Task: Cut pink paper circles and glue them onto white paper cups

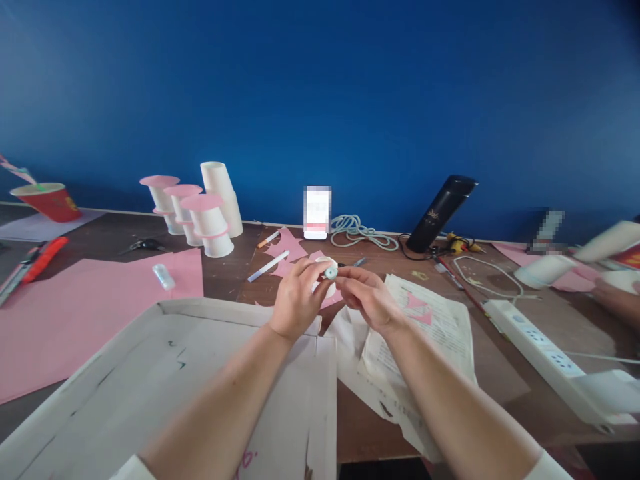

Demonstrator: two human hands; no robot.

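Far left, a red paper cup [55, 203] stands; nearer, pink paper [100, 297] runs past the left edge. At centre, the left hand [299, 293] pinches a pale-blue round-ended object [331, 273], its length hidden. The right hand [369, 298] has fingertips at its right side; grip cannot be determined. At right, a co-worker's hand [617, 300] is blurred, cut off.
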